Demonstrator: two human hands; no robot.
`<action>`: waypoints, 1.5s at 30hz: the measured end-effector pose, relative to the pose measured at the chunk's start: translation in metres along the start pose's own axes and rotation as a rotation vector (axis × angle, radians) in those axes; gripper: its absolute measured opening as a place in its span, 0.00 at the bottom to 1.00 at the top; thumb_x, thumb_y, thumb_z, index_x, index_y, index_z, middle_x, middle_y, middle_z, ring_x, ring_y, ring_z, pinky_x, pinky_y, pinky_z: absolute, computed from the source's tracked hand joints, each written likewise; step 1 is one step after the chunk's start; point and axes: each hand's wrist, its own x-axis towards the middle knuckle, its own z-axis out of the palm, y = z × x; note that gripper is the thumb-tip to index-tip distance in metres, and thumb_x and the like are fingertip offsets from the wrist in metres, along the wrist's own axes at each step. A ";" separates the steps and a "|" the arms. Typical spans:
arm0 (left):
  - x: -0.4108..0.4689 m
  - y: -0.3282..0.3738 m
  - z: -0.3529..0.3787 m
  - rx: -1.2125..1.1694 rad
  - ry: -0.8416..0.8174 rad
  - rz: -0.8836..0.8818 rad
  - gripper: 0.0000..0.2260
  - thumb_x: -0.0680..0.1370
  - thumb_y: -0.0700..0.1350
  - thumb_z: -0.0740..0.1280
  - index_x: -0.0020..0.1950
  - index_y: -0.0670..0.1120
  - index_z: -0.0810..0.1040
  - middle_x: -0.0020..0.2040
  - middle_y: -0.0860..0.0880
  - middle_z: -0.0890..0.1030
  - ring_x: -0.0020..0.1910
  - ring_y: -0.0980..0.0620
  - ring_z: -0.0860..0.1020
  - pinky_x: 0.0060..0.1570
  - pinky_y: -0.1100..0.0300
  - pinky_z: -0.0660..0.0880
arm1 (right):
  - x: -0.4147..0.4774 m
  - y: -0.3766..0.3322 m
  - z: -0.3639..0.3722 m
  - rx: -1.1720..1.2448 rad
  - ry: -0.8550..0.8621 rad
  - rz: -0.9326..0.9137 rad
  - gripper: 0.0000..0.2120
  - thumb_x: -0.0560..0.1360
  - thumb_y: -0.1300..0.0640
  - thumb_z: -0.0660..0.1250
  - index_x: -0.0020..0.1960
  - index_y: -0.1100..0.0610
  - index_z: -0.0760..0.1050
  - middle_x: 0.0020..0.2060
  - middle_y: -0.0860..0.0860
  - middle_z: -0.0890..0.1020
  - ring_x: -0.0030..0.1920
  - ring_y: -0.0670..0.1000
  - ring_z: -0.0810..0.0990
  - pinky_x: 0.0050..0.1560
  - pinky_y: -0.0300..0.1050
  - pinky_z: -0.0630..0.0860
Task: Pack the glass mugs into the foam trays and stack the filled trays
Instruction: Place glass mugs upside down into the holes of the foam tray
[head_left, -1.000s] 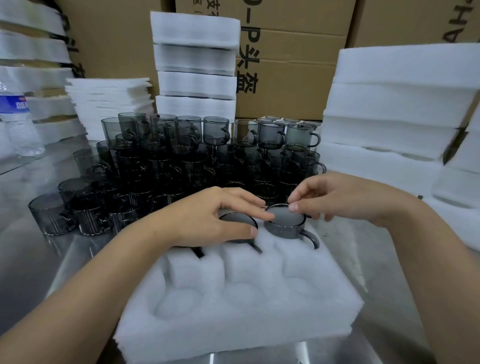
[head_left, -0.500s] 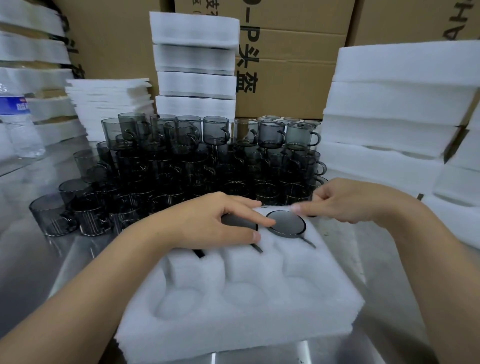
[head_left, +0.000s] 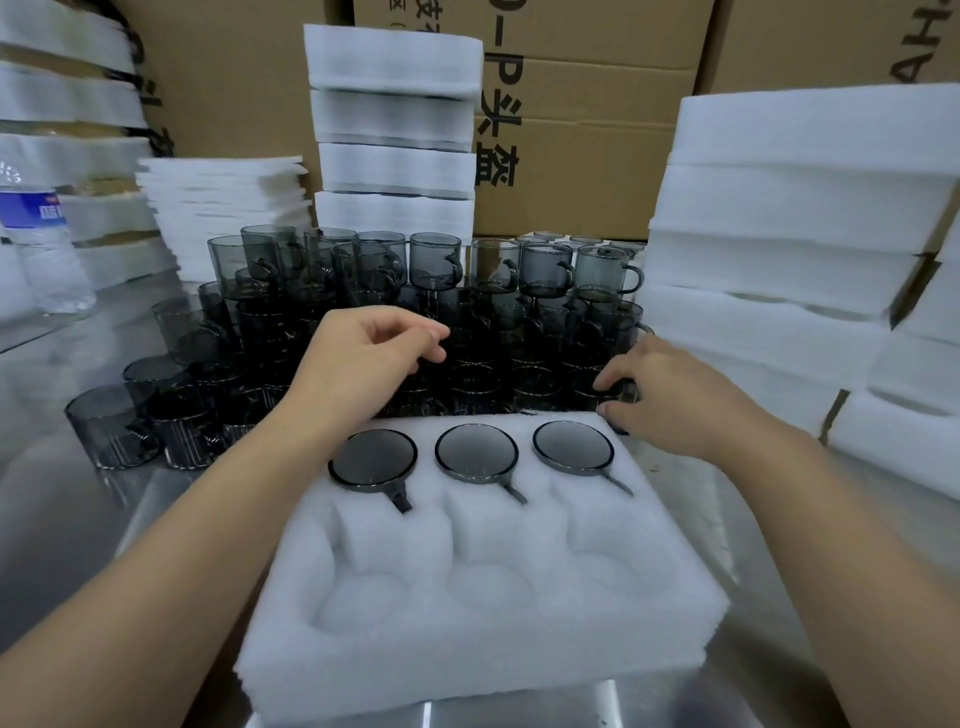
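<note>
- Right hand (head_left: 675, 400): fingers and thumb curl round one glass mug (head_left: 626, 394) at the 3 o'clock edge of the mug pile (head_left: 363, 291), just beyond the tray's far right corner.
- Left hand (head_left: 358, 358): hovers over the pile at 11 o'clock from the tray. Its fingers are loosely curled toward the thumb and hold nothing.
- Surface: a steel table (head_left: 62, 509) carries the white foam tray (head_left: 467, 639) at 6 o'clock in view.
- Three packed mugs (head_left: 476, 451) sit sunk in the tray's far row of pockets, handles pointing toward the camera.
- Room: the dark, stacked mug pile touches the tray's 12 o'clock edge.
- Foam stacks (head_left: 779, 208) stand at 3 o'clock, with a narrower foam column (head_left: 395, 124) at 12 o'clock.
- Thin foam sheets (head_left: 223, 208) lie at 10 o'clock, with a water bottle (head_left: 41, 244) at 9 o'clock.
- Cardboard boxes (head_left: 582, 171) form the back wall.
- Pose: both forearms enter from the lower corners and reach past the tray, palms down.
</note>
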 end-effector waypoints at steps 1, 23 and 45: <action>0.001 -0.001 -0.002 -0.012 0.003 -0.023 0.10 0.76 0.41 0.66 0.40 0.54 0.83 0.34 0.57 0.84 0.30 0.67 0.75 0.30 0.74 0.69 | -0.001 -0.001 0.001 -0.012 -0.010 0.000 0.13 0.76 0.52 0.66 0.60 0.49 0.76 0.53 0.49 0.68 0.56 0.52 0.72 0.55 0.47 0.72; 0.003 -0.001 -0.031 0.417 -0.607 -0.124 0.05 0.72 0.45 0.73 0.44 0.56 0.84 0.42 0.58 0.84 0.42 0.63 0.81 0.47 0.69 0.75 | -0.014 -0.020 -0.023 0.055 0.309 -0.013 0.02 0.75 0.54 0.65 0.43 0.49 0.74 0.46 0.45 0.73 0.46 0.51 0.71 0.41 0.46 0.65; 0.002 -0.004 -0.030 0.437 -0.535 0.017 0.10 0.66 0.43 0.79 0.42 0.55 0.84 0.38 0.60 0.84 0.38 0.64 0.82 0.41 0.73 0.76 | -0.025 -0.039 -0.032 0.451 0.593 -0.138 0.04 0.74 0.56 0.68 0.42 0.49 0.75 0.35 0.40 0.74 0.34 0.41 0.72 0.35 0.34 0.65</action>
